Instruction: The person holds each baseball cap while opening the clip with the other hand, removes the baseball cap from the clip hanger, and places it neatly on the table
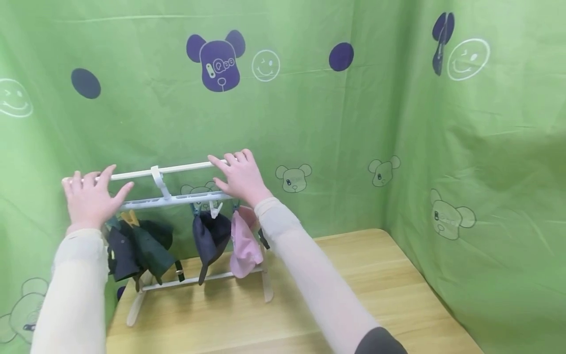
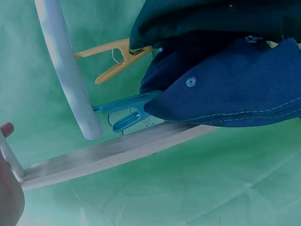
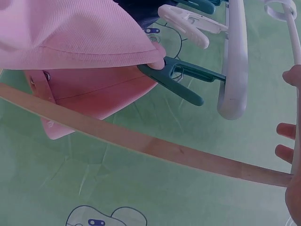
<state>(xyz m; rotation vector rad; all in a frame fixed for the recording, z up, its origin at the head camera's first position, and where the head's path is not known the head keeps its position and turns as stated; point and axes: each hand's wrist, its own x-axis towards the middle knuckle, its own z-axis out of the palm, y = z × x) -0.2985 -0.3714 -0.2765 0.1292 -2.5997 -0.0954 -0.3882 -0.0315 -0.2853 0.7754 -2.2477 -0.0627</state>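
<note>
My left hand point(image 1: 90, 201) grips the left end of the white top rod point(image 1: 187, 167) of a small wooden-legged rack, thumb pointing inward. Over the rod's right end curl the fingers of my right hand point(image 1: 240, 174). A pale clip hanger point(image 1: 181, 200) hangs from the rod by its hook point(image 1: 157, 179). Clothespins hold caps under it: a dark green cap point(image 1: 152, 250) by a yellow clothespin point(image 2: 117, 56), a navy cap point(image 2: 230, 89) by a blue clothespin point(image 2: 129, 109), another dark cap point(image 1: 210, 233), and a pink cap point(image 3: 84, 35) by a green clothespin point(image 3: 176, 77).
The rack stands on a wooden table point(image 1: 367, 280), its lower bar point(image 1: 203, 278) joining two side legs. An unused white clothespin point(image 3: 188, 23) hangs beside the pink cap. Green printed curtain point(image 1: 300, 113) surrounds the table at the back and sides.
</note>
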